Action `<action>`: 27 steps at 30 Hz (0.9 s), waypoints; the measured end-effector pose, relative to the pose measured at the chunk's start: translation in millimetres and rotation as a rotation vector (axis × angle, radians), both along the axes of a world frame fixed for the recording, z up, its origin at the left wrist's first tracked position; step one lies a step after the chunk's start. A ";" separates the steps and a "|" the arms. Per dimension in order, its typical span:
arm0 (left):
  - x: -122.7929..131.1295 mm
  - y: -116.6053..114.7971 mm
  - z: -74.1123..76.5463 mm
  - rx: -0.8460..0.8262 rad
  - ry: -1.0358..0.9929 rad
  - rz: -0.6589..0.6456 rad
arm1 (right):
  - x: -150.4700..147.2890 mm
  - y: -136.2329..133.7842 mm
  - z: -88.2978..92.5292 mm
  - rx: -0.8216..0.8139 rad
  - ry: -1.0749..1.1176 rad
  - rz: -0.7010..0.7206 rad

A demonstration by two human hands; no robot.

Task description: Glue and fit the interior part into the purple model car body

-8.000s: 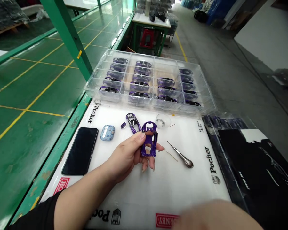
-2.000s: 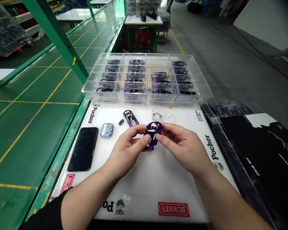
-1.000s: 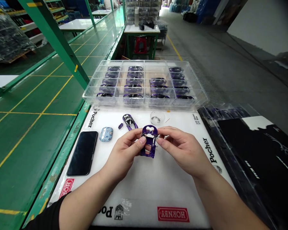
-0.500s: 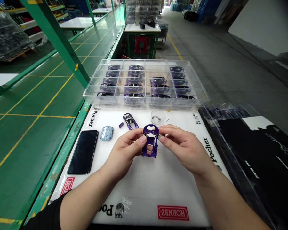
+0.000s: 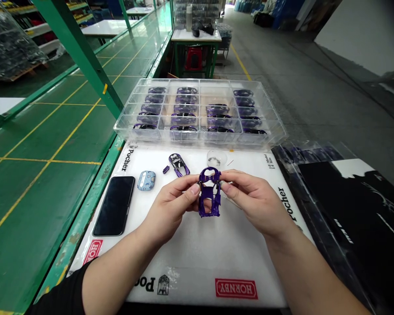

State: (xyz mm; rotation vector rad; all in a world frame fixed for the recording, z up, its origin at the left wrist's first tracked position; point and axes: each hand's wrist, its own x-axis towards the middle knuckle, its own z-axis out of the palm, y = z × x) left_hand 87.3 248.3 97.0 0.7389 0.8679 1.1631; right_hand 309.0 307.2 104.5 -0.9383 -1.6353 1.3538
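Note:
Between my two hands, a purple model car body [image 5: 209, 192] with open window gaps is held above the white work mat [image 5: 197, 258]. My left hand [image 5: 179, 197] pinches its left edge with thumb and fingers. On the opposite edge, my right hand [image 5: 248, 192] has thumb and fingertips closed on it. Whether a small part sits under the right fingertips is hidden. Just beyond my left hand lies a second purple car body [image 5: 179, 165], with a small purple piece [image 5: 166, 169] beside it. A clear round dish [image 5: 216, 158] holding tiny parts stands past the held body.
A clear compartment tray [image 5: 200, 138] with several purple car bodies spans the mat's far end. At left lie a black phone [image 5: 114, 205] and a blue patterned case [image 5: 146, 180]. A thin pin [image 5: 230, 162] rests by the dish. A green conveyor [image 5: 52, 175] runs along the left.
Held by both hands, the car body has shifted slightly right and tilted, so its front opening looks different. Both hands keep their grip.

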 end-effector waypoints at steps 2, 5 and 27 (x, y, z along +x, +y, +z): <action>-0.1 -0.2 -0.5 0.015 -0.009 -0.006 | 0.0 -0.9 -0.9 -0.036 0.009 -0.005; -0.6 -0.2 -2.1 0.029 -0.013 -0.016 | 0.4 -1.9 -1.7 -0.059 0.009 -0.014; 2.5 6.8 -1.1 -0.315 -0.100 0.016 | 29.6 19.0 -1.4 0.107 -0.239 -0.410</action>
